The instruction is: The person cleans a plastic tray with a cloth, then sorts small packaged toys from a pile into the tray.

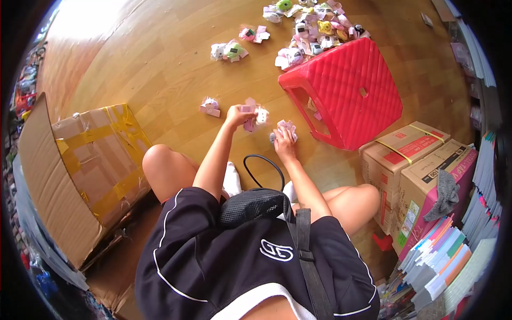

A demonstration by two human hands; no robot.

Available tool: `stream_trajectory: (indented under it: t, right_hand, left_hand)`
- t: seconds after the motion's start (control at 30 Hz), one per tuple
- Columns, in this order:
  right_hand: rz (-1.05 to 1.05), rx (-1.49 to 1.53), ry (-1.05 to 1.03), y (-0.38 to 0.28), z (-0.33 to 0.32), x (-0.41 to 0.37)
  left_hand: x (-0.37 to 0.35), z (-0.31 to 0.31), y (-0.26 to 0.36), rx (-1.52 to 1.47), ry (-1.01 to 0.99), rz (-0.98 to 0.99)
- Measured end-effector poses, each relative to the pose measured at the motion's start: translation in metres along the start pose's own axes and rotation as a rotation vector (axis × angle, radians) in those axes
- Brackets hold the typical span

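My left hand is closed on a small white toy with a pink card, holding it over the wooden floor. To its right, my right hand reaches down with its fingers curled onto a small packet with a pink-and-white card; much of that packet is covered by the fingers. Another small carded toy lies on the floor left of my left hand. Farther off are a white and a green carded toy side by side, and a pink-red one.
A red plastic stool lies tipped at right, beside a large heap of carded toys. An open cardboard box with yellow tape stands at left. Strapped cartons, a grey cloth and stacked booklets line the right side.
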State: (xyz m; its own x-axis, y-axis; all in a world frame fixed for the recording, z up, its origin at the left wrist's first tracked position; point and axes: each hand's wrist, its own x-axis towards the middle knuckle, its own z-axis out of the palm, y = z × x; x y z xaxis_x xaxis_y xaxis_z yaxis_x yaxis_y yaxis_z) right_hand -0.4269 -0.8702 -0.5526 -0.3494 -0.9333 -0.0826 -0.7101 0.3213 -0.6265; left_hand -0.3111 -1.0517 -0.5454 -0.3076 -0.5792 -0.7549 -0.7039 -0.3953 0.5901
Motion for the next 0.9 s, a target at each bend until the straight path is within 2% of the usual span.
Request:
stream_trajectory:
  t: [0.03, 0.07, 0.13, 0.17, 0.23, 0.27, 0.3, 0.37, 0.4, 0.43, 0.5, 0.53, 0.6, 0.63, 0.7, 0.73, 0.77, 0.83, 0.87, 0.9]
  right_hand:
    - [-0.002, -0.001, -0.017, 0.000, -0.006, 0.000]
    - [0.079, 0.137, 0.012, -0.001, -0.014, 0.000]
    - [0.274, 0.424, 0.075, -0.023, -0.042, 0.005]
    - [0.307, 0.522, 0.105, -0.037, -0.064, 0.010]
    - [0.486, 0.661, 0.010, -0.054, -0.100, 0.012]
    - [0.451, 0.683, 0.110, -0.062, -0.115, 0.013]
    - [0.447, 0.683, 0.119, -0.068, -0.135, 0.013]
    - [0.786, 0.989, -0.112, -0.077, -0.170, 0.018]
    - [0.805, 1.104, -0.095, -0.073, -0.168, 0.017]
    - [0.919, 1.263, -0.080, -0.083, -0.171, 0.018]
    - [0.661, 1.101, -0.068, -0.086, -0.144, 0.016]
    - [0.608, 1.174, -0.056, -0.091, -0.130, 0.020]
    - [0.529, 1.214, -0.107, -0.098, -0.120, 0.019]
    - [0.556, 1.218, -0.125, -0.099, -0.113, 0.015]
    - [0.528, 1.000, -0.101, -0.096, -0.099, 0.016]
    - [0.652, 1.144, -0.110, -0.086, -0.087, 0.015]
    - [0.661, 1.144, -0.113, -0.072, -0.074, 0.014]
    - [0.300, 0.102, -0.166, -0.049, -0.057, 0.011]
    - [0.356, 0.024, -0.348, -0.046, -0.055, 0.012]
    - [0.359, 0.019, -0.336, -0.036, -0.045, 0.010]
  left_hand:
    - [-0.009, -0.005, 0.002, -0.202, -0.031, -0.048]
    - [-0.022, -0.009, 0.005, -0.423, -0.034, -0.001]
    - [-0.047, -0.017, 0.015, -0.740, -0.120, -0.056]
    - [-0.063, -0.022, 0.023, -0.875, -0.166, -0.093]
    - [-0.105, -0.032, 0.048, -0.875, -0.180, -0.096]
    - [-0.128, -0.036, 0.064, -0.890, -0.199, -0.084]
    - [-0.142, -0.038, 0.070, -0.935, -0.233, -0.050]
    - [-0.168, -0.041, 0.084, -0.887, -0.268, -0.058]
    - [-0.174, -0.039, 0.083, -0.911, -0.392, -0.049]
    - [-0.178, -0.034, 0.081, -0.928, -0.519, -0.046]
    - [-0.186, -0.018, 0.085, -0.942, -0.641, -0.115]
    - [-0.184, -0.011, 0.081, -0.947, -0.644, -0.166]
    - [-0.185, -0.006, 0.077, -0.844, -0.517, -0.250]
    - [-0.185, -0.010, 0.072, -0.790, -0.475, -0.266]
    - [-0.190, -0.018, 0.063, -0.757, -0.308, -0.257]
    - [-0.189, -0.022, 0.053, -0.755, -0.260, -0.278]
    - [-0.190, -0.027, 0.042, -0.748, -0.215, -0.299]
    - [-0.185, -0.032, 0.016, -0.814, -0.116, -0.302]
    - [-0.182, -0.034, 0.006, -0.862, -0.088, -0.317]
    - [-0.177, -0.034, -0.002, -0.859, -0.099, -0.308]
